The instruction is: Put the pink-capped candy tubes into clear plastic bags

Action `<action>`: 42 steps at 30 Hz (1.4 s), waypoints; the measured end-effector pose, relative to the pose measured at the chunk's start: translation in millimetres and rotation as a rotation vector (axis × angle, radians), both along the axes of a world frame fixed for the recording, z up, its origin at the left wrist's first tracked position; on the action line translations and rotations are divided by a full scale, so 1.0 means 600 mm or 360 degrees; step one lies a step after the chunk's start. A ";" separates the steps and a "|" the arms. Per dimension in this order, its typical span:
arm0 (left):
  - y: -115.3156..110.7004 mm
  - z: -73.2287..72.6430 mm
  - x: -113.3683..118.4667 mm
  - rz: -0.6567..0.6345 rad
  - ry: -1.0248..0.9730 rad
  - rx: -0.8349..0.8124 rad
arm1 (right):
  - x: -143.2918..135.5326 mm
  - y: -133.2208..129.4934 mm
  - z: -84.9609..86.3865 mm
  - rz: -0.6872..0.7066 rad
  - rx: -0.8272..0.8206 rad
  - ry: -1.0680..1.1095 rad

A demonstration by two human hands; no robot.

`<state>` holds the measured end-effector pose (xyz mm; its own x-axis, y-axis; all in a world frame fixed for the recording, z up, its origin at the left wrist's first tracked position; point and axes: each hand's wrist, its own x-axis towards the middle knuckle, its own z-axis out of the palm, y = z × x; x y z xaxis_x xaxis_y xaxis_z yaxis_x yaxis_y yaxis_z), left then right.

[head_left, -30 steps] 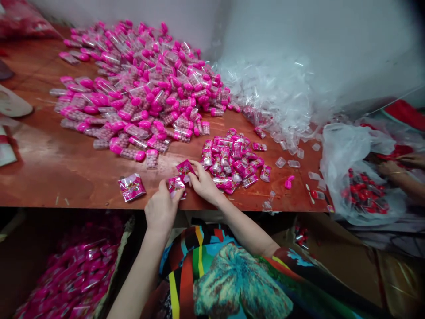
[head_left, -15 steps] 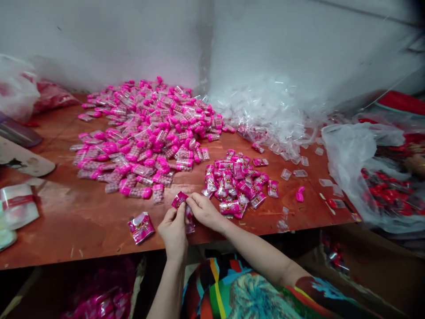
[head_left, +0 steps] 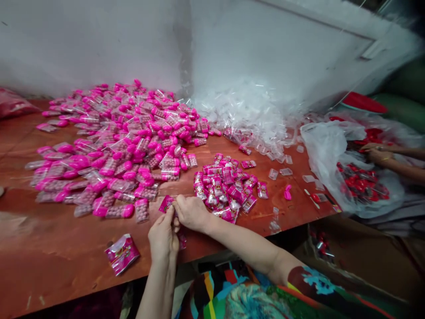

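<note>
Near the table's front edge my left hand (head_left: 162, 235) and my right hand (head_left: 191, 213) meet, fingers pinched together. Between them is a pink printed packet (head_left: 166, 204); its upper end sticks out past the fingertips, and a pink piece shows below the hands. The fingers cover its middle. To the left lies a flat stack of pink printed packets (head_left: 122, 254). Just right of my hands is a heap of small filled pink packets (head_left: 227, 186). Behind and left spreads a large pile of clear tubes with pink caps (head_left: 133, 141), filled with pink beads.
Clear plastic pieces (head_left: 245, 110) are heaped against the wall. A pink plastic piece (head_left: 287, 192) and loose clear pieces lie on the red-brown table (head_left: 79, 283). At the right, another person's hands (head_left: 378, 153) are over a white plastic bag (head_left: 320, 146) of red-capped items (head_left: 361, 181).
The view has turned to the right, so the table's things sit further left. Another person's hands now show more fully at the right. My hands still pinch the pink packet.
</note>
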<state>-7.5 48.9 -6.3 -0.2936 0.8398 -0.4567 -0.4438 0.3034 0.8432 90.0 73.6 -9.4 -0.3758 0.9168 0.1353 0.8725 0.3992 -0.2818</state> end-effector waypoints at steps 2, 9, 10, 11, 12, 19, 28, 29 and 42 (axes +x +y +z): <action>0.007 0.007 0.003 -0.0046 -0.0089 -0.0020 | 0.004 0.003 -0.001 -0.0024 -0.0008 -0.0015; 0.019 0.029 -0.014 -0.0156 -0.0320 -0.0070 | 0.051 0.064 0.042 0.0106 -0.0290 0.0112; 0.020 0.029 -0.018 -0.0118 -0.0322 -0.0091 | 0.064 0.087 0.050 0.0073 -0.0321 0.0135; 0.020 0.028 -0.021 -0.0070 -0.0322 -0.0115 | 0.076 0.113 0.056 -0.0011 -0.0315 0.0132; 0.019 0.027 -0.024 -0.0024 -0.0330 -0.0137 | 0.088 0.141 0.060 -0.0119 -0.0284 0.0113; 0.002 0.024 -0.021 0.0127 -0.0516 -0.0240 | 0.118 0.264 0.030 -0.0548 -0.0338 -0.0224; -0.035 0.040 -0.031 0.0211 -0.0731 -0.0277 | 0.125 0.233 0.049 -0.0578 -0.0222 -0.0295; -0.039 0.042 -0.032 0.0234 -0.0758 -0.0265 | 0.128 0.216 0.062 -0.0571 -0.0158 -0.0135; -0.088 0.055 -0.019 0.0426 -0.0865 -0.0342 | 0.043 -0.140 0.003 -0.0134 -0.1073 0.2124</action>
